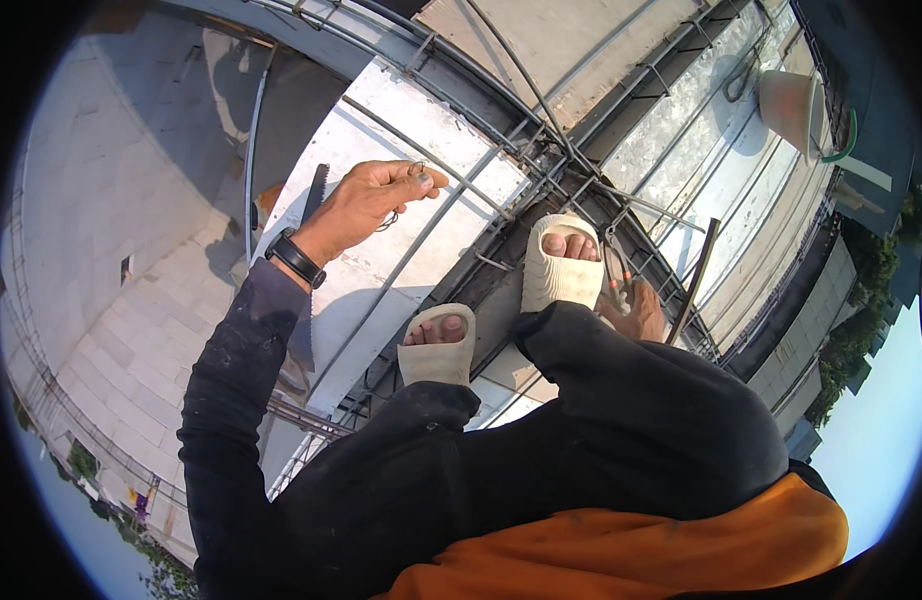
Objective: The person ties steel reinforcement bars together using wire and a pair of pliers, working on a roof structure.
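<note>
My left hand (pixel 389 191), with a black wristband, pinches a thin loop of tie wire (pixel 388 221) over a pale formwork board (pixel 423 112). A steel reinforcing bar (pixel 431 154) runs just past its fingertips. Beneath the wrist lies a handsaw (pixel 303 330), its blade partly hidden by my forearm. My right hand (pixel 641 313) is low beside my right sandal (pixel 562 262), partly hidden behind my knee. It holds pincers (pixel 618 266) with orange marks on the handles, their jaws at the rebar cage (pixel 648 262).
Rebar cages cross in a trench (pixel 566 176) between boards. A dark metal bar (pixel 697 281) slants up near my right hand. A bucket (pixel 787 112) with a green rim part lies at the upper right. At left, beyond the board, a lower block wall and floor (pixel 138 300) show a drop.
</note>
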### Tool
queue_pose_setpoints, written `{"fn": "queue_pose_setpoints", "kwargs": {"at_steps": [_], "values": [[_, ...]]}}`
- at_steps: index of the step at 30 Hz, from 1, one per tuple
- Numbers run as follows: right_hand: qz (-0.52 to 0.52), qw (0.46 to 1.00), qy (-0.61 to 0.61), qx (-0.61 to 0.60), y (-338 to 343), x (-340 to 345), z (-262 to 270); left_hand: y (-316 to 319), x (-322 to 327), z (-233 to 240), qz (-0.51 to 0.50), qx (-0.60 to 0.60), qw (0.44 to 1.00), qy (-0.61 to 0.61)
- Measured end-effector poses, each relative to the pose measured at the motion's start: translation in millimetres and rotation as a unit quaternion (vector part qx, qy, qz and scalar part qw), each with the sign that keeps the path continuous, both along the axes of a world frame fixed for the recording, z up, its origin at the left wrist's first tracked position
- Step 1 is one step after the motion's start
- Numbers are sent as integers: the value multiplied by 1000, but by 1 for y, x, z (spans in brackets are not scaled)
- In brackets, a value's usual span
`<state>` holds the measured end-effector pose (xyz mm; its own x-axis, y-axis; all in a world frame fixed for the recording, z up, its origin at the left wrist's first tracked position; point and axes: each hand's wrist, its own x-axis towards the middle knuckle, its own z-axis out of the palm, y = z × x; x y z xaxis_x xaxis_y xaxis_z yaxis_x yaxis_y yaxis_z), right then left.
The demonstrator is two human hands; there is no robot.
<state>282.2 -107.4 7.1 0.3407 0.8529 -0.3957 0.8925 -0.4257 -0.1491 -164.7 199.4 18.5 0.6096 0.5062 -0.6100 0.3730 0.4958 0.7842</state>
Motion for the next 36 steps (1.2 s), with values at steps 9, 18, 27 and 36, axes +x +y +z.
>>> {"fn": "queue_pose_setpoints", "kwargs": {"at_steps": [9, 18, 27, 36], "values": [[103, 992, 60, -50, 126, -13, 58, -44, 22, 6, 265, -115, 940, -183], [-10, 781, 619, -81, 266, -204, 68, -26, 58, 56, 329, -107, 906, -244], [-14, 849, 521, -85, 263, -183, 58, -15, 8, 44, 105, 226, 967, -59], [119, 875, 469, -32, 260, -167, 71, -16, 9, 58, 108, 134, 983, 67]]}}
